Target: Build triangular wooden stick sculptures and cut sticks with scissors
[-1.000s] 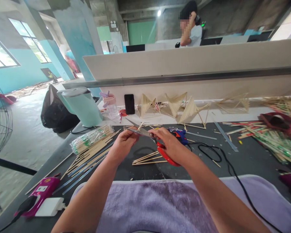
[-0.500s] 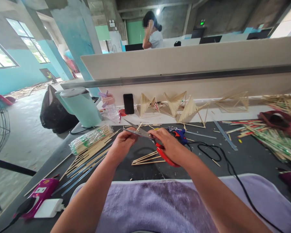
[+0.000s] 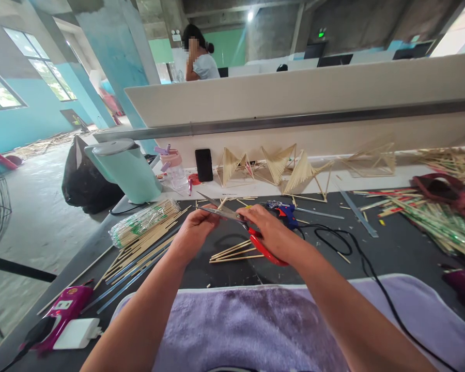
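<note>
My right hand [image 3: 269, 230] is wrapped round the red handles of a pair of scissors [image 3: 232, 213], whose metal blades are spread apart and point left. Close to the blades, my left hand [image 3: 197, 230] is closed in a pinch on a thin wooden stick [image 3: 223, 202]. The stick's light end shows by the blades, while the rest is hidden by the fingers. Below the hands, several cut wooden sticks [image 3: 232, 253] lie fanned on the dark table.
A blue glue gun [image 3: 289, 214] with a black cord lies right of the hands. Long sticks [image 3: 139, 243] and a wrapped bundle [image 3: 145, 222] lie left. Stick frames [image 3: 275, 163], a phone [image 3: 204, 165] and a mint jug [image 3: 127, 170] stand behind. A purple towel [image 3: 256, 325] covers the front edge.
Both hands and the scissors hold almost the same pose. The view has shifted slightly, and the person beyond the partition appears farther left.
</note>
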Tool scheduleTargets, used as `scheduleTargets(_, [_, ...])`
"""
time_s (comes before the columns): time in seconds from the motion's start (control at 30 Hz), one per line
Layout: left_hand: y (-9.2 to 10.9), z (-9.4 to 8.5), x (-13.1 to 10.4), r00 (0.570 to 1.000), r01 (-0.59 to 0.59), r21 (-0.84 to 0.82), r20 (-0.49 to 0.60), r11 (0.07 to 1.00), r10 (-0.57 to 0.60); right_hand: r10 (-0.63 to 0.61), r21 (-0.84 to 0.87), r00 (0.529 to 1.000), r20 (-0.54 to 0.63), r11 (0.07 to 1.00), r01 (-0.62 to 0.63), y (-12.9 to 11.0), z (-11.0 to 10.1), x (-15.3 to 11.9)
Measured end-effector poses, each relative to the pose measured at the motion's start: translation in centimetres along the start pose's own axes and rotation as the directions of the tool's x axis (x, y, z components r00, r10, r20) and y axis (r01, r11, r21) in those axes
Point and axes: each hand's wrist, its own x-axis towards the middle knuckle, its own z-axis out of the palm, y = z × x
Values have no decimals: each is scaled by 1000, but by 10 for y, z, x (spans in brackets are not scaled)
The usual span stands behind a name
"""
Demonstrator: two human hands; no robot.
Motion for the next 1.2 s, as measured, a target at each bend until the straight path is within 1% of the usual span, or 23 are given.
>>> scheduleTargets(0.13, [-2, -2, 0, 1000, 10, 2, 11, 1000, -10, -23, 20, 999, 29, 1000, 23, 2, 0, -1])
scheduleTargets(0.23, [-3, -3, 0, 999, 15, 9, 41, 1000, -15, 6, -33, 1000, 2, 999, -5, 0, -1, -3])
scheduleTargets(0.33, [-4, -4, 0, 999, 20, 4, 43, 1000, -20, 16, -70, 1000, -22, 997, -17, -2, -1, -4])
scheduleTargets(0.5, [-8, -3, 0, 997, 61, -62, 58, 996, -58, -18, -61, 1000, 20, 998, 20, 5, 3, -5])
scheduleTargets(0.63, [-6, -2, -2, 993, 68, -96, 103, 993, -58, -7, -136, 999, 34, 991, 11, 5, 0, -7])
scheduleTargets(0.77, [-3, -3, -3, 992, 67, -110, 118, 992, -54, 2, -193, 999, 43, 981, 6, 0, -5, -8])
scheduleTargets(0.97, [-4, -5, -3, 985, 103, -180, 153, 978, -76, -45, -194, 998, 51, 979, 54, 0, -4, -8])
scheduleTargets(1.2, [-3, -7, -4, 979, 122, -196, 184, 973, -85, -104, -177, 994, 19, 979, 106, 6, 0, -7])
